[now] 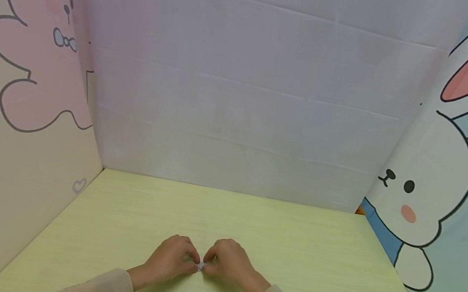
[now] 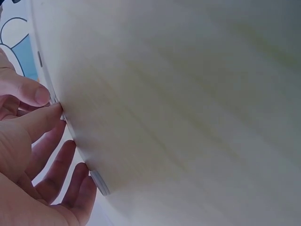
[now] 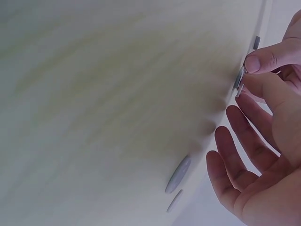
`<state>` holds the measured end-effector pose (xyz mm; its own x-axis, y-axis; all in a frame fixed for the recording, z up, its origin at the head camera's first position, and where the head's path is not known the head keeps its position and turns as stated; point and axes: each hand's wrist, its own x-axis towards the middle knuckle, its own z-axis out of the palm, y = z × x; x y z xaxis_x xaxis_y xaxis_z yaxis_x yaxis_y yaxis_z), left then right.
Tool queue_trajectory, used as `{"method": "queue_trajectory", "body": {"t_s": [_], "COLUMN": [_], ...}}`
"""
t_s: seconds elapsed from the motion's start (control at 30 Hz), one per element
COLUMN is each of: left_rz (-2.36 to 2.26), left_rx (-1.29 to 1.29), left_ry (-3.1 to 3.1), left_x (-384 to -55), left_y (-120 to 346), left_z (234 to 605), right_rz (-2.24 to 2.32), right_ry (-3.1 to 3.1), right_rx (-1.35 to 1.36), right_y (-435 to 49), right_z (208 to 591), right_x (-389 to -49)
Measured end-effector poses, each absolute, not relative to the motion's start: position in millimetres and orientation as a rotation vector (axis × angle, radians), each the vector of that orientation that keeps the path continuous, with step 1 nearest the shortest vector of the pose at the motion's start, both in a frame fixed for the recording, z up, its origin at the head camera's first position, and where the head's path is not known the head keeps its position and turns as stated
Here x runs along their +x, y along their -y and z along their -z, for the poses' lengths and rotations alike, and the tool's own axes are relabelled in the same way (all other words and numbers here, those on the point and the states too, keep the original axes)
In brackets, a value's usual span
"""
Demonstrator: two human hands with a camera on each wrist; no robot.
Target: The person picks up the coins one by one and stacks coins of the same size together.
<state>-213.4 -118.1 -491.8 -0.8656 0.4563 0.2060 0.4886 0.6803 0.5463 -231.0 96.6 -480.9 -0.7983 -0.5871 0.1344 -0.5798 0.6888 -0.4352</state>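
In the head view, a small pale grey piece (image 1: 201, 266) is between the fingertips of both hands, low over the table; its kind cannot be told. My left hand (image 1: 172, 257) pinches it from the left with thumb and forefinger. From the other side my right hand (image 1: 230, 263) pinches it the same way. The right wrist view shows it as a thin, flat grey piece (image 3: 239, 79), partly covered by fingers. Beside the left hand's outer fingers a grey flat piece (image 2: 99, 182) lies on the table. An oval grey piece (image 3: 178, 174) and a thinner one (image 3: 174, 201) lie near the right hand.
The pale yellow table (image 1: 292, 239) stretches around both hands. A plain pale sheet (image 1: 241, 92) stands behind it, with cartoon-printed panels (image 1: 425, 193) at the sides. One more small dark grey piece (image 3: 257, 42) shows beyond the hands in the right wrist view.
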Motion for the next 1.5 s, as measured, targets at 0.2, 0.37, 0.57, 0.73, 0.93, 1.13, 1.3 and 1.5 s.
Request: {"method": "queue_trajectory", "body": {"t_s": [0.2, 0.37, 0.57, 0.73, 0.93, 1.13, 1.3, 1.5], "left_rz": [0.950, 0.963, 0.969, 0.958, 0.946, 0.939, 0.937, 0.932], "left_rx": [-0.803, -0.799, -0.804, -0.807, -0.812, -0.808, -0.808, -0.803], "left_ry": [2.828, 2.829, 2.827, 2.822, 2.820, 2.817, 2.818, 2.830], "left_x": [-214.4, -214.2, -214.1, -214.6, -215.9, -215.6, -214.7, -215.6], "left_y": [119.1, 119.1, 118.9, 118.5, 118.2, 118.2, 118.4, 118.4], "left_z": [492.5, 492.4, 492.4, 492.8, 494.1, 494.3, 494.1, 495.4], "right_rz": [0.714, 0.719, 0.709, 0.722, 0.737, 0.758, 0.763, 0.760], "right_ry": [-2.887, -2.889, -2.905, -2.904, -2.897, -2.879, -2.869, -2.870], "right_rx": [-0.976, -0.954, -0.928, -0.924, -0.917, -0.929, -0.949, -0.979], "right_y": [-95.5, -94.1, -92.8, -92.8, -93.1, -94.2, -96.2, -100.2], "right_z": [482.7, 483.5, 484.5, 484.2, 483.5, 482.7, 482.1, 482.2], "right_x": [-231.0, -230.2, -230.3, -230.6, -229.4, -229.0, -228.6, -227.4]}}
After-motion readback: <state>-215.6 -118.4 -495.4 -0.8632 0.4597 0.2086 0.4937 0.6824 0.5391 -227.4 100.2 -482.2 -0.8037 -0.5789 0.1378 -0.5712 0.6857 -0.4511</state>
